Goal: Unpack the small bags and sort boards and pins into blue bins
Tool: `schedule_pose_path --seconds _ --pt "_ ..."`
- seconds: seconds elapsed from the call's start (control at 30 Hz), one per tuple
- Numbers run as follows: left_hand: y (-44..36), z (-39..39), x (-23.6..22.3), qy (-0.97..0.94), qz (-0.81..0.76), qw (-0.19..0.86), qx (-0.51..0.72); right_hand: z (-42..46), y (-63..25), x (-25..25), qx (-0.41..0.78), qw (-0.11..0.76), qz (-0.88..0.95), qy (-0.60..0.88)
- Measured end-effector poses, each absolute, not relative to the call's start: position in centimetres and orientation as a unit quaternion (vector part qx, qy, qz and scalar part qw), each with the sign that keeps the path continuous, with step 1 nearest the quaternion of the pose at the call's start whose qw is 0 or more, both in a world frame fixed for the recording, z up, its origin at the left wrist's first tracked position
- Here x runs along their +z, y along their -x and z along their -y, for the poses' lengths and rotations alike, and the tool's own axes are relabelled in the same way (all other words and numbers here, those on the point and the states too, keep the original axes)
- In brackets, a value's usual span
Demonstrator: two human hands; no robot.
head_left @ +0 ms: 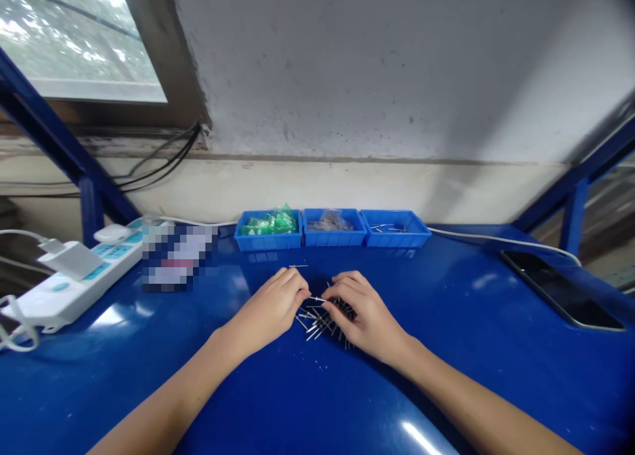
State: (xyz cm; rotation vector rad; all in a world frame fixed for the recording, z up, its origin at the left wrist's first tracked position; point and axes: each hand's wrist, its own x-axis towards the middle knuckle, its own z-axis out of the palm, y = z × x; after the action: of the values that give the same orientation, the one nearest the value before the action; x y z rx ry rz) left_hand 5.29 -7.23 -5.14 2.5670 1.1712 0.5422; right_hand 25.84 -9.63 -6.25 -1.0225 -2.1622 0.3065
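Observation:
My left hand (280, 303) is closed in a pinch on one end of a thin silver pop rivet (316, 299). The thumb and fingertips of my right hand (364, 313) meet its other end, so the rivet spans the gap between both hands. Below it, a loose pile of similar rivets (317, 324) lies on the blue tabletop (278, 402), partly hidden under my right palm. Just beyond my left knuckles lies a single rivet (299, 266), apart from the pile.
Three blue bins stand along the wall: one with green packets (270, 223), one with a clear bag of brownish contents (331, 221), one with a few rivets (389, 229). A power strip (74, 280) lies left, a phone (560, 288) right, and a blurred item (178, 260) near the strip.

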Motion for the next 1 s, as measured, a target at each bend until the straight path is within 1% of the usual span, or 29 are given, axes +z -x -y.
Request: schedule_pose_path --seconds 0.17,0.23,0.33,0.53,0.63,0.73,0.8,0.83,0.87,0.93,1.0 --pt "-5.6 7.7 -4.9 -0.880 -0.402 0.155 0.202 9.5 -25.6 -6.1 0.123 0.377 0.824 0.405" --pt "-5.7 7.9 -4.7 -0.878 -0.388 0.159 0.232 9.5 -25.7 -6.0 0.130 0.393 0.811 0.413" --pt "-5.7 8.2 -4.6 -0.874 -0.374 0.137 0.277 9.5 -25.8 -5.9 0.140 0.405 0.800 0.419" --pt "-5.8 8.1 -5.0 -0.864 -0.396 0.114 0.287 10.2 -25.3 -5.7 0.132 0.385 0.818 0.407" --pt "-5.6 7.9 -4.7 -0.872 -0.398 0.129 0.254 10.2 -25.5 -5.2 0.096 0.379 0.835 0.388" --pt "-4.7 7.6 -3.9 -0.889 -0.386 0.126 0.210 8.9 -27.4 -4.0 -0.010 0.410 0.826 0.387" --pt "-3.8 7.3 -3.4 -0.897 -0.383 0.119 0.186 7.4 -29.7 -3.1 -0.099 0.448 0.777 0.430" --pt "-3.3 7.2 -3.1 -0.901 -0.380 0.121 0.171 6.7 -30.9 -2.8 -0.128 0.466 0.740 0.468" --pt "-2.9 7.1 -3.0 -0.905 -0.377 0.126 0.150 6.0 -32.1 -2.6 -0.171 0.463 0.685 0.535" --pt "-2.3 6.9 -2.9 -0.913 -0.368 0.145 0.100 5.1 -33.8 -2.8 -0.185 0.432 0.623 0.625" --pt "-2.1 6.9 -3.1 -0.915 -0.363 0.164 0.066 5.1 -34.0 -3.5 -0.146 0.400 0.620 0.659"
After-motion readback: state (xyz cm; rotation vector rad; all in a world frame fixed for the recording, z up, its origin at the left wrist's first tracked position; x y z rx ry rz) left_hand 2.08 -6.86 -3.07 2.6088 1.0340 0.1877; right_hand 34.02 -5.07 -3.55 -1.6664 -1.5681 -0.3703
